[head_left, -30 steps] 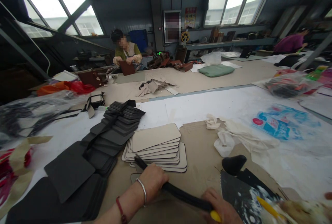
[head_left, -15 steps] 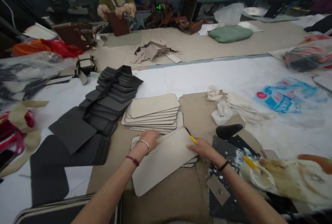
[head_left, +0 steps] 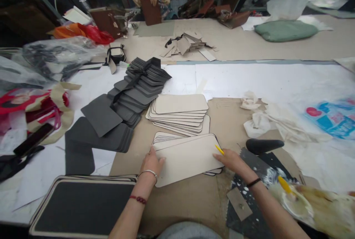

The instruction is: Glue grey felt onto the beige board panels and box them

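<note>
While the left hand (head_left: 150,165) clasps a black-edged cream panel (head_left: 190,161), apparently steadying it, the right hand (head_left: 233,162) grips a yellow stick (head_left: 219,149).

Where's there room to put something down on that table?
White paper, between the black pieces and blue bag, looks free. So does brown board between the cream stack and crumpled cloth. It's crowded right of the right hand, and around the phone.
</note>
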Motion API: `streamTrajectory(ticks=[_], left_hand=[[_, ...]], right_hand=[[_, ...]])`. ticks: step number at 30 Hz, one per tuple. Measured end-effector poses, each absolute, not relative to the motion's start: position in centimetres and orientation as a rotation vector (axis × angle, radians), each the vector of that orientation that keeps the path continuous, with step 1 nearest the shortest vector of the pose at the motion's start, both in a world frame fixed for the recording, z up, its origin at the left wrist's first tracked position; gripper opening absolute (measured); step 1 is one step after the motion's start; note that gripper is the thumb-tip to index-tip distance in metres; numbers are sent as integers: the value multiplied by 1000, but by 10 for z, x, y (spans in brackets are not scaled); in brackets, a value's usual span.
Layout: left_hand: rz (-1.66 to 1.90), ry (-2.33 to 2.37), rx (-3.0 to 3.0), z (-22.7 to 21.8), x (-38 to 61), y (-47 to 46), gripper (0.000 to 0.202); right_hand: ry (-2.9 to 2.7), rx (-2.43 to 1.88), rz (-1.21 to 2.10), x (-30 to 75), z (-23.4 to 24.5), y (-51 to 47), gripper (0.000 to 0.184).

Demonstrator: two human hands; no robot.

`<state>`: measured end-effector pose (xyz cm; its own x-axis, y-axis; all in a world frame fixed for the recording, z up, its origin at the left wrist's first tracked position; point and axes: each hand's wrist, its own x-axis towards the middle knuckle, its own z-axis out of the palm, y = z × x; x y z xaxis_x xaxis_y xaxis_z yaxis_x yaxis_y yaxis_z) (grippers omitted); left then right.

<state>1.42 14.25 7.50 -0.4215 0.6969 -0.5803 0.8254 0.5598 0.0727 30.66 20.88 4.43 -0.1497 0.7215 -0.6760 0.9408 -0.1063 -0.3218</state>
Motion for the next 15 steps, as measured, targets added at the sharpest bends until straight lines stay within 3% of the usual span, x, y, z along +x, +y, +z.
streamTrajectory(ticks=[9,15], left_hand=[[-129,2292,1283,64,0,148,56],[-182,2303,1409,60,-12,176,68]], right_hand=[[1763,1922,-1032,302,51,188,46],[1700,1941,-1109,296,60,172,50]])
